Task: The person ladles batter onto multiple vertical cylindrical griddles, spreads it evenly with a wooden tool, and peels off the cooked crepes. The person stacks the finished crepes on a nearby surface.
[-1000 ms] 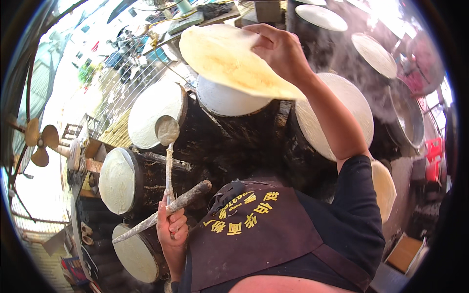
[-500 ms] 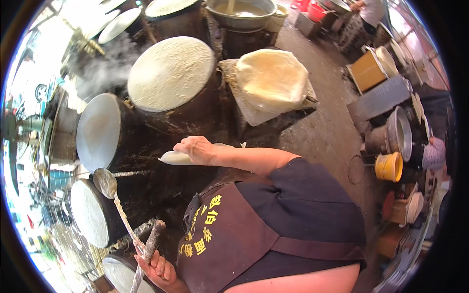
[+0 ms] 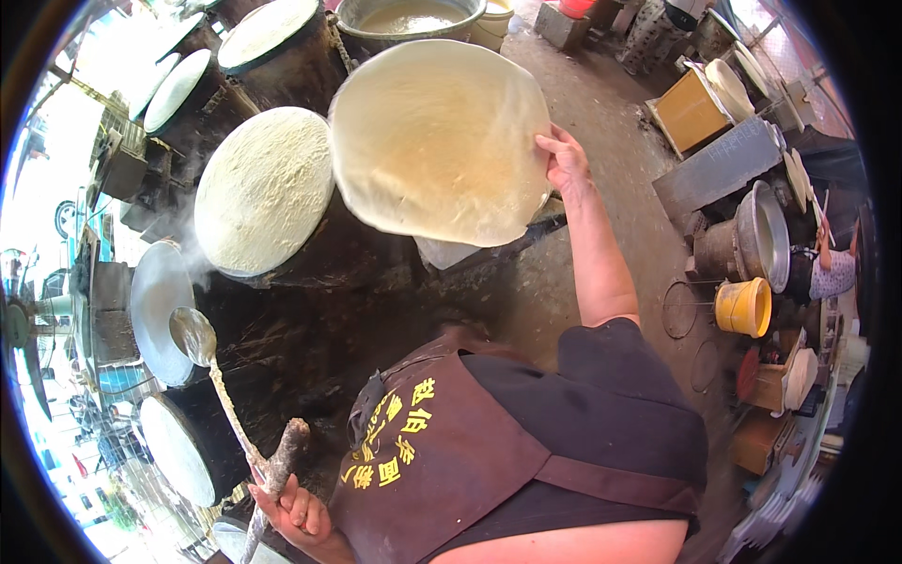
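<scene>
In my left hand (image 3: 299, 515) is a long-handled ladle (image 3: 237, 414), its bowl raised at the left. The fingers close round the handle and a thick, crusted stick (image 3: 286, 456) beside it. My right hand (image 3: 566, 162), arm stretched forward, pinches the right edge of a large thin round sheet of dough (image 3: 442, 141). That sheet is spread out flat and hides most of what lies beneath it. A pale board corner (image 3: 446, 252) shows under its near edge. Left of the sheet is a round griddle (image 3: 268, 193) covered with rough pale batter.
A bare round griddle (image 3: 169, 305) steams at the left, with another pale-topped griddle (image 3: 177, 451) nearer me. At the back stands a metal basin (image 3: 413, 38) of batter. A yellow bucket (image 3: 742, 308) and a metal pot (image 3: 769, 235) are at the right. People work at the far edges.
My right hand has swung from in front of my body out to the far right, carrying the thin sheet, now spread over the stack on the board. My left hand still holds the ladle.
</scene>
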A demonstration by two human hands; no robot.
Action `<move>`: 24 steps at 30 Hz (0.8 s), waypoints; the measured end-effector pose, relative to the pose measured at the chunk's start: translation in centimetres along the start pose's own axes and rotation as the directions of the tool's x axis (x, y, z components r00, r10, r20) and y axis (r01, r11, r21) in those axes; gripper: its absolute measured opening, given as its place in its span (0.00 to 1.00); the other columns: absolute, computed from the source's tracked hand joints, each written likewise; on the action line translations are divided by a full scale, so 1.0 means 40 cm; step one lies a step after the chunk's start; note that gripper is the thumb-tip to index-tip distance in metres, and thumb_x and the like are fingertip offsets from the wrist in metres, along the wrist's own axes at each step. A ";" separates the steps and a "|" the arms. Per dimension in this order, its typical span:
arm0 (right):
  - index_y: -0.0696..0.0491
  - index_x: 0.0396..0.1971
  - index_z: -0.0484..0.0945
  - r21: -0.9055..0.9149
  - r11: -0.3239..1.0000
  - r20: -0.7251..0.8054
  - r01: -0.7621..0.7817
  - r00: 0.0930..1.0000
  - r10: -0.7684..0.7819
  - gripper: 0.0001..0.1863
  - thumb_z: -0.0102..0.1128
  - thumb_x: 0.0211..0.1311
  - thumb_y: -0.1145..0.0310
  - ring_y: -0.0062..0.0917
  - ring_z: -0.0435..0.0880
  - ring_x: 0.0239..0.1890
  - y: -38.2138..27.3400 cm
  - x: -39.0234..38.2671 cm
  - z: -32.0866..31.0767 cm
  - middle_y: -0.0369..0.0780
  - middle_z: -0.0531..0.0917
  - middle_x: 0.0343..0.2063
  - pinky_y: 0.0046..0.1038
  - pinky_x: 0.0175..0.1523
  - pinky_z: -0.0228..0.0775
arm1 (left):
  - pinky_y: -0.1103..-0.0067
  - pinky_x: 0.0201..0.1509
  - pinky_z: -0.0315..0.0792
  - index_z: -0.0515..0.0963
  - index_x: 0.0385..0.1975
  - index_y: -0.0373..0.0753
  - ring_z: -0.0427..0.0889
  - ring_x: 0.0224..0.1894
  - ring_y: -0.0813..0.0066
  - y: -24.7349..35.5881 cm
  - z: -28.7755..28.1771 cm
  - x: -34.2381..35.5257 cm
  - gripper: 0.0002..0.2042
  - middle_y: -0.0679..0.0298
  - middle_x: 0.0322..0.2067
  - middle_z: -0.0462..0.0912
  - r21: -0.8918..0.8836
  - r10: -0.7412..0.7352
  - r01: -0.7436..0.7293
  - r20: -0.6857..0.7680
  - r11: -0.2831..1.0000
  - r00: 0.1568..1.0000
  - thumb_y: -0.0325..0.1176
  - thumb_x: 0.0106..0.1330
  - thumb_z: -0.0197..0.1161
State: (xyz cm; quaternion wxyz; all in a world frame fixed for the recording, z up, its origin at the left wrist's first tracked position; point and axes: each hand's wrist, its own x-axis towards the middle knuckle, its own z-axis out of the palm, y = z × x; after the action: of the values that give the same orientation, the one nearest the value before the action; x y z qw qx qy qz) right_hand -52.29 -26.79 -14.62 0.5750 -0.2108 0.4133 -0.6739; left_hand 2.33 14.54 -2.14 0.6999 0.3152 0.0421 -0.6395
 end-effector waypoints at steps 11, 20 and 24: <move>0.59 0.48 0.77 -0.411 0.904 -0.486 -0.118 0.867 -0.107 0.25 0.65 0.45 0.84 0.30 0.82 0.41 0.279 0.219 -0.419 0.44 0.83 0.40 0.31 0.47 0.76 | 0.89 0.04 0.53 0.58 0.66 0.55 0.57 0.11 0.86 -0.188 0.171 0.013 0.23 0.66 0.20 0.63 -0.090 0.078 -0.090 -0.132 0.992 0.988 0.52 0.74 0.44; 0.56 0.50 0.75 -0.999 -0.021 -0.011 -0.027 0.827 -0.562 0.24 0.50 0.49 0.71 0.47 0.78 0.45 0.151 0.211 -0.232 0.52 0.80 0.43 0.45 0.51 0.70 | 0.88 0.05 0.54 0.63 0.55 0.48 0.56 0.09 0.87 -0.307 0.229 -0.006 0.19 0.72 0.17 0.62 -0.231 0.176 -0.231 -0.237 0.945 0.956 0.50 0.71 0.51; 0.57 0.53 0.74 -0.918 0.094 0.336 0.385 0.881 -0.332 0.21 0.59 0.58 0.75 0.28 0.81 0.36 0.243 0.275 -0.010 0.43 0.82 0.38 0.29 0.43 0.75 | 0.89 0.08 0.58 0.49 0.69 0.61 0.60 0.14 0.87 -0.285 0.199 -0.022 0.29 0.68 0.21 0.63 -0.117 0.216 -0.236 -0.162 0.965 0.963 0.42 0.71 0.54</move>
State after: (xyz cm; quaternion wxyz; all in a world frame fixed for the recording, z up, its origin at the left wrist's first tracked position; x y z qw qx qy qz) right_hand -49.51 -37.06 -24.74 0.1381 -0.6312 0.6654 -0.3739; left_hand -11.08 11.55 0.18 0.7831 0.3165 0.1007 -0.5258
